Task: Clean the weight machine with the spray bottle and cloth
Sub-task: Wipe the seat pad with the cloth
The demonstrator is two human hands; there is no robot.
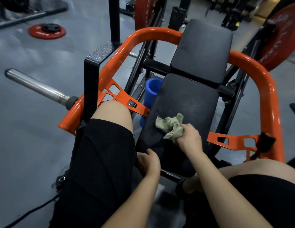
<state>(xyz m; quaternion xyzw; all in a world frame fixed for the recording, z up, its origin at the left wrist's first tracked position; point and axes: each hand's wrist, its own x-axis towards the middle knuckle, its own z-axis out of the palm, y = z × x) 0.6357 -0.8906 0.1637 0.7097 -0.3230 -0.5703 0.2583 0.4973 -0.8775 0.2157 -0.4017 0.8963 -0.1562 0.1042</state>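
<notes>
Machine: orange frame, black pad centre. Left hand grips pad's near edge; right hand clenches cloth on pad, near right. Risk: bunched cloth skips patches, leaving pad's far part unwiped. Spray bottle not visible; left fingertips hidden under pad; pad wetness unclear.

Cloth lies on the near pad; far pad behind, perhaps touching.
</notes>
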